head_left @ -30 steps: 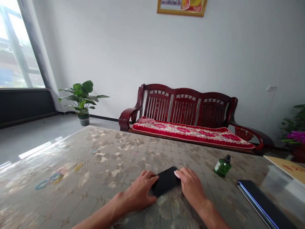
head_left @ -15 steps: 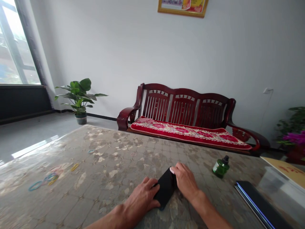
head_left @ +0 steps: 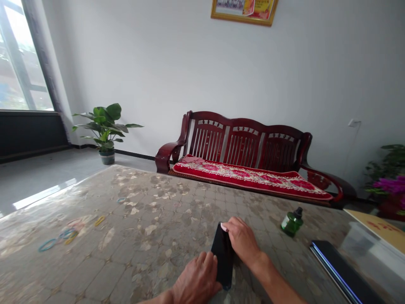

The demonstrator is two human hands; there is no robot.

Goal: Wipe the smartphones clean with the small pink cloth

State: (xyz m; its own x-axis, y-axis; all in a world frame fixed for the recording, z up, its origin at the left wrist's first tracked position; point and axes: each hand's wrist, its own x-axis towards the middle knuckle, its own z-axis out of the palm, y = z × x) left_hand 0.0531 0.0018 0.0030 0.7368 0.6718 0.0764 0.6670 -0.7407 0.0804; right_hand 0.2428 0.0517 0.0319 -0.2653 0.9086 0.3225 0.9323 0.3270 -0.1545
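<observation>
A flat black phone (head_left: pixel 225 262) is held over the near part of the patterned tabletop, its dark face looking glossy. My left hand (head_left: pixel 200 276) grips its lower left edge with bent fingers. At the upper right corner, my right hand (head_left: pixel 242 240) pinches it, the thumb on the top edge and the other fingers curled behind. Both hands are closed on it, and what lies under the phone is hidden.
A green bottle (head_left: pixel 292 222) with a black cap stands to the right. Beyond it lie a dark flat stack (head_left: pixel 343 270) and a clear box (head_left: pixel 368 245). Coloured bands (head_left: pixel 65 234) are scattered at left. A red wooden bench (head_left: pixel 247 147) stands past the table (head_left: pixel 133 236).
The phone has turned more upright in view, its top end swinging left and its lower end right. My left hand has moved right and nearer; my right hand has shifted slightly left.
</observation>
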